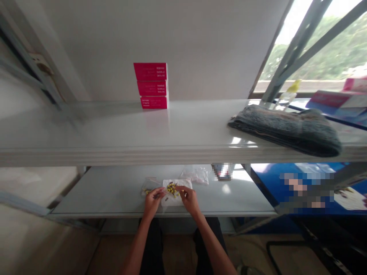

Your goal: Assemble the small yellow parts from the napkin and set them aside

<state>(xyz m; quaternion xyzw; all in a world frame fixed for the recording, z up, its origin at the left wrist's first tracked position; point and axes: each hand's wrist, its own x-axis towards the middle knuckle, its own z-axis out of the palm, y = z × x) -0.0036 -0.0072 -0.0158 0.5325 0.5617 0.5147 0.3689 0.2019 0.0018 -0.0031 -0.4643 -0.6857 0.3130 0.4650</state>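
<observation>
A pile of small yellow and dark pieces [172, 188] lies on a white sheet or shallow tray [186, 183] on the lower shelf. At its left edge, my left hand [153, 199] is closed, its fingers pinching what looks like the edge of a small clear plastic bag. My right hand [189, 198] reaches over the pile from the right, fingertips drawn together at the pieces; anything between them is too small to make out. Just behind my left hand lies a clear zip bag [149, 184] with some yellow pieces inside. A dark piece [166, 199] sits apart from the pile.
Behind the white sheet is a crumpled clear plastic bag [197, 175]. The upper shelf [114, 126] overhangs, carrying stacked red boxes [153, 88] and a folded grey cloth [286, 128]. To the right, a blue table [266, 177] holds a white sheet [351, 198] and blurred-out shapes.
</observation>
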